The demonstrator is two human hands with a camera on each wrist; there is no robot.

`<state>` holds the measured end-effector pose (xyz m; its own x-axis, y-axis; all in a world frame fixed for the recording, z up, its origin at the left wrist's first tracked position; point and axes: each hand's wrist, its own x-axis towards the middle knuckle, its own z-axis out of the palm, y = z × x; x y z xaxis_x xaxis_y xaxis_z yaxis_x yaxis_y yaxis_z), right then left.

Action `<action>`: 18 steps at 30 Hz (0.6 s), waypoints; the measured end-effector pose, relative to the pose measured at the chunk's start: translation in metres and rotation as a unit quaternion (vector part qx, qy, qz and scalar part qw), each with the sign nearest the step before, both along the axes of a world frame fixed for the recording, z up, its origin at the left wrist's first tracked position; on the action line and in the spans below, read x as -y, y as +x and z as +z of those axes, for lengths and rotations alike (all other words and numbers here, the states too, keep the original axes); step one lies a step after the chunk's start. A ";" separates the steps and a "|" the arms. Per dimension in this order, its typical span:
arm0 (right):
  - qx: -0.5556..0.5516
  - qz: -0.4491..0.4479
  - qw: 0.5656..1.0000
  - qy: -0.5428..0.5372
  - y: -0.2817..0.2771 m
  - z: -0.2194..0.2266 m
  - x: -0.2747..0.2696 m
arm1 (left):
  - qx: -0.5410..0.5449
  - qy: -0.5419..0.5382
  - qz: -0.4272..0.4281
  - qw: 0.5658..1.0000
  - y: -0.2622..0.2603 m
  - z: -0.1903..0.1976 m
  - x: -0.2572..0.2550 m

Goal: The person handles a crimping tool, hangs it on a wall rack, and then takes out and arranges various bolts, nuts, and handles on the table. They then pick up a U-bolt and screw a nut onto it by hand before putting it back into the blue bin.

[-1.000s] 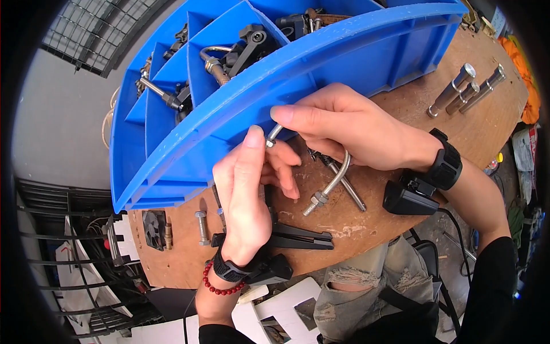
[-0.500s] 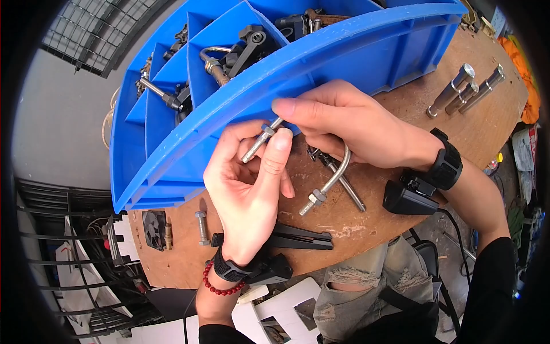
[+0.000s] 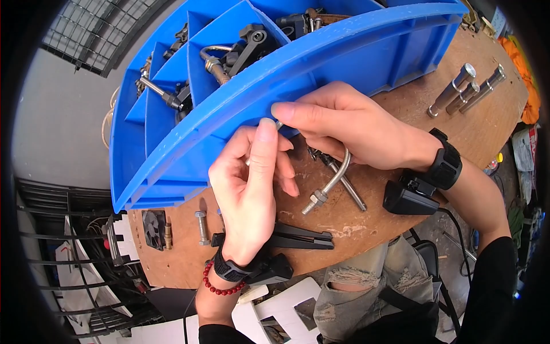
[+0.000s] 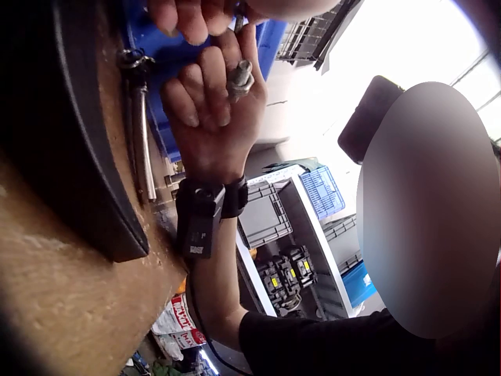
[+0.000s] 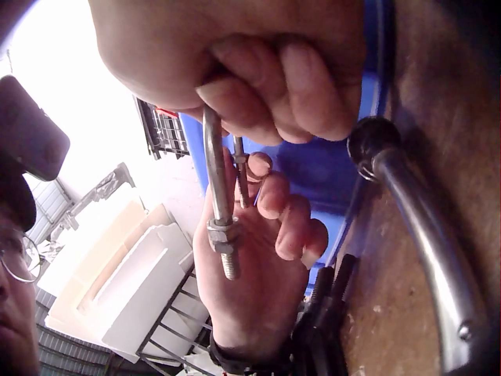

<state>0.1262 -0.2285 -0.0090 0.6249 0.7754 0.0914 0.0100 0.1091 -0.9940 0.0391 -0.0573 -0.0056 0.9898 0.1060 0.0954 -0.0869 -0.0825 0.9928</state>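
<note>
In the head view, my right hand [image 3: 358,126] grips a steel U-bolt [image 3: 339,175] by its bend. One leg points down past the fingers, with nuts [image 5: 225,233] on its threaded end in the right wrist view. My left hand [image 3: 246,183] pinches the nut on the other leg between thumb and fingers; the thumb covers it in the head view. That leg's nut [image 5: 241,159] shows beside the left fingers in the right wrist view. Beneath the U-bolt, a steel rod with a black end [image 3: 350,192] lies on the wooden table [image 3: 366,226].
A blue divided bin [image 3: 366,57] full of metal and black parts stands behind my hands. Several steel pins [image 3: 452,89] stand at the right. On the left lie a bolt [image 3: 201,228] and a small black fan [image 3: 153,229]. A long black part [image 3: 301,236] sits near the front edge.
My left thumb and fingers shift along the U-bolt's leg, baring the nut and threaded end half a second ago, then covering them again. The right hand stays nearly still.
</note>
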 end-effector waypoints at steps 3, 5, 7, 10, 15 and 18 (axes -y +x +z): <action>0.003 -0.004 1.000 -0.004 0.000 0.001 0.000 | 0.018 0.002 0.004 1.000 0.000 0.001 0.002; 0.006 -0.004 1.000 -0.004 0.000 0.000 0.000 | 0.024 -0.001 0.008 1.000 0.000 0.001 0.002; 0.007 -0.004 1.000 -0.006 0.000 0.000 0.000 | 0.028 -0.005 0.011 1.000 0.000 0.000 0.002; 0.012 -0.007 1.000 -0.020 0.001 -0.001 0.000 | 0.028 0.002 0.003 1.000 0.001 -0.002 0.000; 0.032 -0.017 0.999 -0.021 0.001 -0.003 -0.002 | 0.011 0.021 -0.003 1.000 0.002 -0.002 -0.003; 0.041 -0.021 0.999 -0.008 -0.001 -0.001 -0.002 | 0.005 0.026 -0.008 1.000 0.002 -0.002 -0.007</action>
